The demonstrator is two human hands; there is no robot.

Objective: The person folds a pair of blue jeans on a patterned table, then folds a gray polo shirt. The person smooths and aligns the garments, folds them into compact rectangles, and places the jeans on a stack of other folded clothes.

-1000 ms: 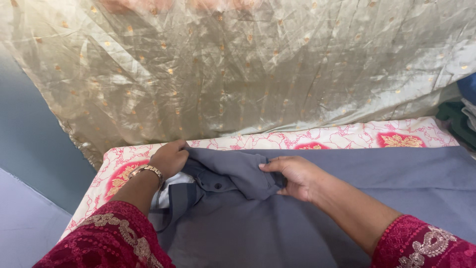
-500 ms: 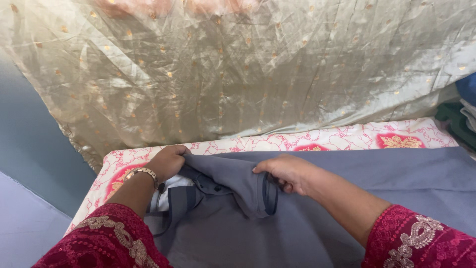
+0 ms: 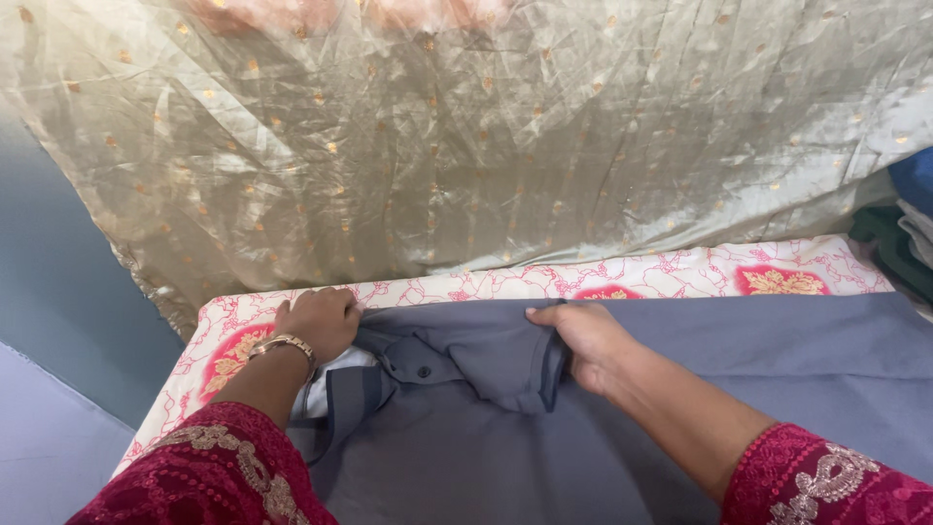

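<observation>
Right hand (image 3: pixel 588 340) has closed its fingers over the dark-edged cuff of the folded grey sleeve (image 3: pixel 501 360), thumb on top and the other fingers curled under the hem, so the cloth is pinched rather than merely touched. Half a second ago that same hand held the sleeve lifted and bunched, with the cuff hanging loose below the knuckles; now the sleeve has been drawn down and lies nearly flat across the chest of the grey polo shirt (image 3: pixel 544 437), its top edge running straight from this hand over to the other one. Left hand (image 3: pixel 319 321), with a gold bracelet (image 3: pixel 284 343) at the wrist, has slid a little outward and presses down, fingers bent, on the shoulder of the shirt just beside the collar (image 3: pixel 374 374); whether it grips cloth or only pins it I cannot tell. Between the two hands sit the collar, the buttoned placket and a glimpse of white lining.

Judging from this, the sleeve fold looks all but laid, with only the cuff end under the right hand left to smooth.

Beyond both hands the shirt rests on a white sheet with pink and red flowers (image 3: pixel 671 277), and past that hangs a pale gold cloth with small orange dots (image 3: pixel 466 136). Far to the right of the right hand a pile of dark folded clothes (image 3: pixel 899 243) shows at the edge
</observation>
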